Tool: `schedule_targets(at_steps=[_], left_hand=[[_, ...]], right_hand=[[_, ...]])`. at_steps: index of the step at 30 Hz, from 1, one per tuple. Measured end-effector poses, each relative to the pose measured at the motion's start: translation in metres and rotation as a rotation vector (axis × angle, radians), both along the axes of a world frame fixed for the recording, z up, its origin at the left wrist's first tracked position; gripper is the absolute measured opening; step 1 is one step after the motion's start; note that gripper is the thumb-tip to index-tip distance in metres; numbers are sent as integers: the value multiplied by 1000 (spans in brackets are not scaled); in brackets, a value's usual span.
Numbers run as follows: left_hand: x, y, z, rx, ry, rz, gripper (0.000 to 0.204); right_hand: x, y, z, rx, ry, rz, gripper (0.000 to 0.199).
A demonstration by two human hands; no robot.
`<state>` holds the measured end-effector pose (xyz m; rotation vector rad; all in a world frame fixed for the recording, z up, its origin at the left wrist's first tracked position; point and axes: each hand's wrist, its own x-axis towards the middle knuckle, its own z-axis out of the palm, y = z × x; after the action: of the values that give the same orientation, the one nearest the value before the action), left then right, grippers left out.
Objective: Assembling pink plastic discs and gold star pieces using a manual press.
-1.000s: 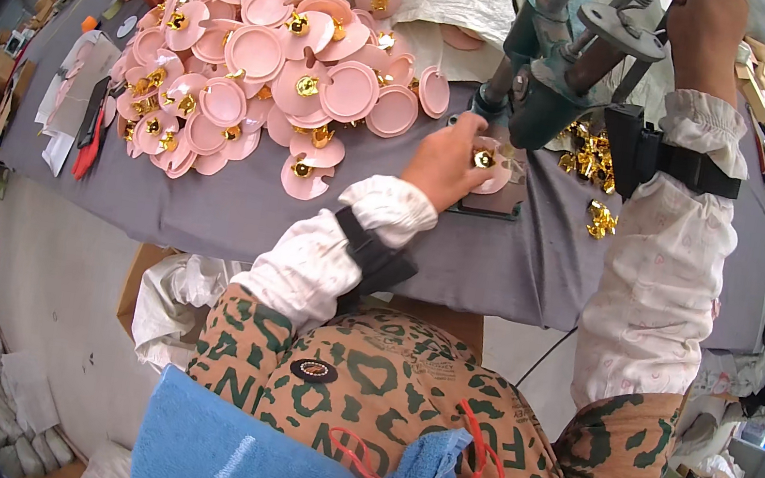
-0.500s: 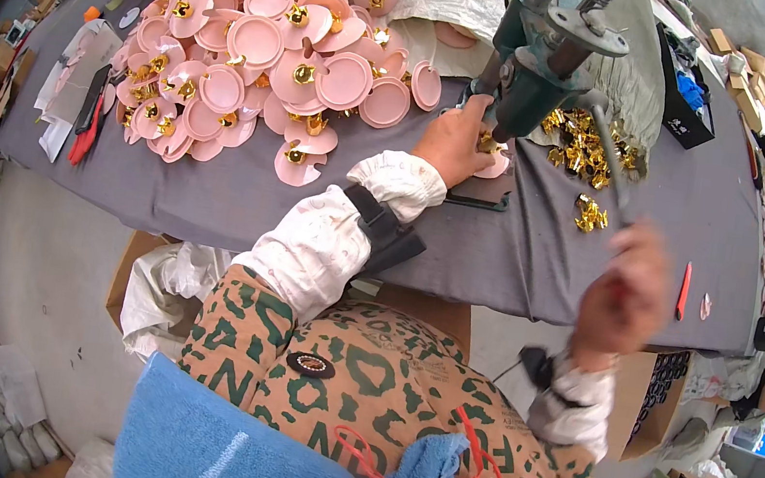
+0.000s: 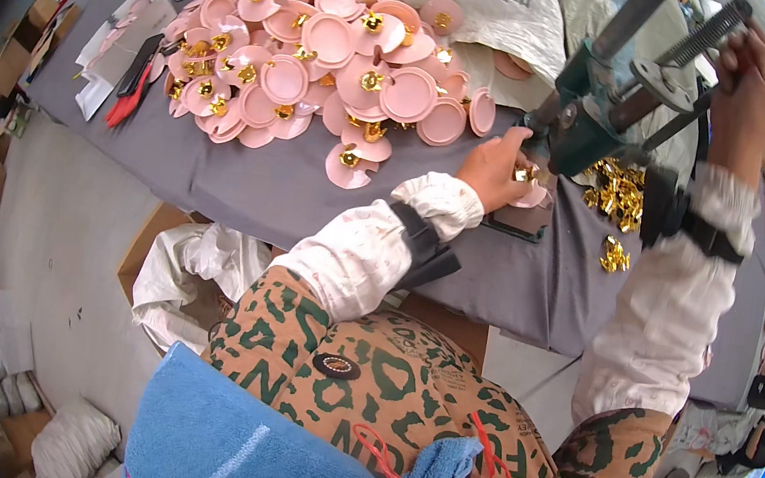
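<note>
My left hand (image 3: pixel 495 173) is at the foot of a green hand press (image 3: pixel 592 137), its fingers closed on the edge of a pink disc (image 3: pixel 533 196). A gold fitting shows on that disc by my fingertips. My right hand (image 3: pixel 751 95) is raised beside the press, closed around the upper end of its lever (image 3: pixel 677 126); my fingers partly hide that end. Left of the press lies a heap of pink discs (image 3: pixel 332 39), many with gold fittings on them. Right of it is a pile of loose gold fittings (image 3: pixel 619 192), with a smaller cluster (image 3: pixel 615 256) nearer me.
A grey cloth (image 3: pixel 299 203) covers the table. Behind the heap lies a white woven sack (image 3: pixel 493 5). Red-handled scissors (image 3: pixel 134 82) lie at the left by some white paper (image 3: pixel 105 53). An open carton with white sacking (image 3: pixel 191 276) stands below the front edge.
My right hand has swung up from low at the front right to high beside the press, the lever rising with it. My left hand stays at the disc. The whole view has tilted.
</note>
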<state>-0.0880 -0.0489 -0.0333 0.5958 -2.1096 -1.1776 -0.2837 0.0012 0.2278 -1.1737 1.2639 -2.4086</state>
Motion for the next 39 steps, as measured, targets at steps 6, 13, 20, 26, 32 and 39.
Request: schedule_targets(at_steps=[6, 13, 20, 26, 32, 39], left_hand=[[103, 1, -7, -189, -207, 39, 62], [171, -30, 20, -584, -280, 537, 35], [155, -51, 4, -667, -352, 586, 31], [143, -27, 24, -4, -260, 473, 32], [76, -3, 14, 224, -31, 82, 42], [1, 5, 10, 29, -51, 47, 40]], right_hand=[[-37, -28, -6, 157, 172, -128, 26], [-35, -31, -6, 162, 34, -128, 26], [7, -32, -2, 131, 190, -137, 17], [9, -28, -2, 111, 76, -93, 12], [-6, -34, -2, 94, 91, -61, 11], [-15, -32, -3, 84, 91, -66, 13]])
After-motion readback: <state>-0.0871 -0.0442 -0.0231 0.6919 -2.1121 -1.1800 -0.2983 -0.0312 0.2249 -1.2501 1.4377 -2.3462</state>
